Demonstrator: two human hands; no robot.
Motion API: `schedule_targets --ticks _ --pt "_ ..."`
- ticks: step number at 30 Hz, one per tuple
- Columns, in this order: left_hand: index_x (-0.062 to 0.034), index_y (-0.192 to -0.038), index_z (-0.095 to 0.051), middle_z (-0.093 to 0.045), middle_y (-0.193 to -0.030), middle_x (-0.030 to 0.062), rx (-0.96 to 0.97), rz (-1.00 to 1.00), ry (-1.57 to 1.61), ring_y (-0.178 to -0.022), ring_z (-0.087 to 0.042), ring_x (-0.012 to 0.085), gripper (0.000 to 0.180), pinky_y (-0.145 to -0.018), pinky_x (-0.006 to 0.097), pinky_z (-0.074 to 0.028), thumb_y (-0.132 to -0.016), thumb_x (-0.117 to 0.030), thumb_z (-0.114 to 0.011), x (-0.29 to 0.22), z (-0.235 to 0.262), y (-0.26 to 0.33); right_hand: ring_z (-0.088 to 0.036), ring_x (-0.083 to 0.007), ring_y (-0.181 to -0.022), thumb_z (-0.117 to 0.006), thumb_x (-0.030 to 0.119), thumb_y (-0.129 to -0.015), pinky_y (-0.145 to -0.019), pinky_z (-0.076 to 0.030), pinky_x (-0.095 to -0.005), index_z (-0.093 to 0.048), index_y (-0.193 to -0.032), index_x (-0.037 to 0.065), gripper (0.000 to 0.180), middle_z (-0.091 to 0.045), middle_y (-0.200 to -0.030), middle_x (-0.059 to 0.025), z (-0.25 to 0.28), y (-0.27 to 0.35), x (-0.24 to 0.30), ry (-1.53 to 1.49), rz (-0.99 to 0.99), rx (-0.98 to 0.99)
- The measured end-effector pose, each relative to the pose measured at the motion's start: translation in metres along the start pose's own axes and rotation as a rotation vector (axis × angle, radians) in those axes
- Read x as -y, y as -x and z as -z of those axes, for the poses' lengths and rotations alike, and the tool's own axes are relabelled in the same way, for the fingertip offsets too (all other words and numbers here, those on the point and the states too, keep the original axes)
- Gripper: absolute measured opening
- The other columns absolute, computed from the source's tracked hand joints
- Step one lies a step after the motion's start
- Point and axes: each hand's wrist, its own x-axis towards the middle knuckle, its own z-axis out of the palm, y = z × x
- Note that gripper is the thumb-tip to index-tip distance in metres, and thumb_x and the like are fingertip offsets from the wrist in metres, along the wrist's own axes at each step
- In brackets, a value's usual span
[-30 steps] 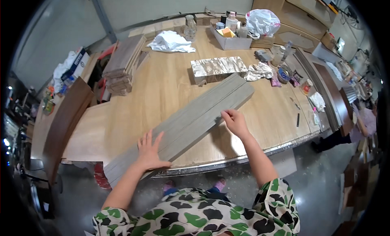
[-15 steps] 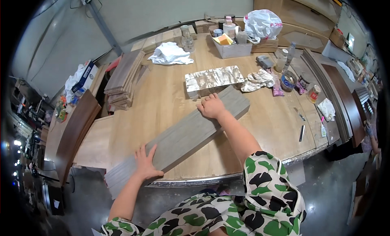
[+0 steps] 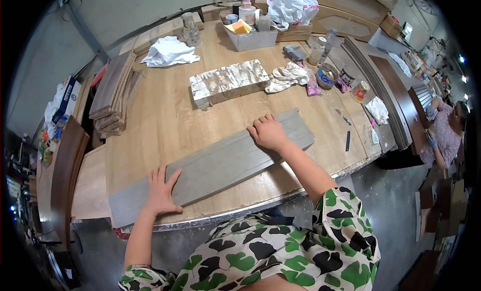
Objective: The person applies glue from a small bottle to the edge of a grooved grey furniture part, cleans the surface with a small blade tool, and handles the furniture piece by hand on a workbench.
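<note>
A long grey wood-grain board (image 3: 220, 163) lies slantwise across the table, its left end jutting past the front edge and its right end farther back. My left hand (image 3: 163, 193) rests on its left part, fingers spread, with the thumb by the near edge. Nearer the right end, my right hand (image 3: 269, 133) has its fingers bent over the far edge, gripping the board; their tips are partly hidden. Beyond the board sits a rectangular block (image 3: 228, 83) with a blotchy white and brown top, apart from it. A crumpled stained cloth (image 3: 287, 78) lies at the block's right end.
Stacked brown planks (image 3: 112, 93) stand at left, long panels (image 3: 381, 90) at right. A grey bin (image 3: 250, 39) of bottles, jars and a white rag (image 3: 170, 51) are at the back. A black strip (image 3: 347, 140) lies front right. Another person (image 3: 443, 133) is at far right.
The board has turned to a shallower slant, and its right end has come away from the block toward me. Both hands moved with it. The whole view has shifted too.
</note>
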Motion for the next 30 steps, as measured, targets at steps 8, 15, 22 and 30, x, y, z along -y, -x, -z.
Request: schedule_targets --ticks 8,15,22,30 --pt "-0.0166 -0.147 -0.033 -0.021 -0.152 0.0236 0.028 0.195 0.021 -0.142 -0.017 0.0431 0.125 -0.116 0.055 -0.013 -0.041 -0.049 -0.089 0.014 0.003 0.03 -0.056 -0.0383 -0.096 -0.064 0.027 -0.086 -0.092 -0.041 -0.0501 -0.063 -0.093 0.001 0.026 -0.063 -0.093 -0.0186 -0.007 -0.006 0.015 -0.359 0.107 0.076" --pt "-0.0098 -0.124 -0.059 -0.055 -0.129 0.0168 -0.447 0.545 0.21 -0.126 -0.045 0.0352 0.055 -0.109 0.054 -0.025 -0.085 -0.049 -0.061 0.08 -0.024 0.023 -0.025 -0.0275 -0.143 -0.026 0.046 -0.102 -0.117 -0.018 -0.0407 -0.033 -0.147 0.002 0.063 -0.034 -0.151 -0.0171 0.044 0.061 -0.166 -0.776 -0.502 -0.096" --pt "0.0013 -0.128 -0.055 -0.053 -0.136 0.0183 -0.983 1.141 0.455 -0.122 -0.051 0.0326 0.062 -0.105 0.038 -0.036 -0.097 -0.049 -0.038 0.233 -0.048 0.202 -0.025 -0.0263 -0.143 -0.024 0.057 -0.101 -0.118 -0.011 -0.0396 -0.033 -0.147 0.001 0.073 -0.034 -0.152 -0.0138 -0.017 0.051 -0.156 -1.325 -0.472 0.145" --pt "-0.0114 -0.121 -0.062 -0.062 -0.112 0.0093 -0.541 1.329 1.212 -0.103 -0.057 0.0212 0.054 -0.092 0.037 -0.045 -0.09 -0.055 -0.051 0.225 -0.019 0.094 -0.027 -0.0248 -0.142 -0.024 0.054 -0.101 -0.118 -0.009 -0.0385 -0.037 -0.145 0.001 0.07 -0.038 -0.15 -0.0131 0.02 0.067 -0.168 -1.052 -0.422 0.181"
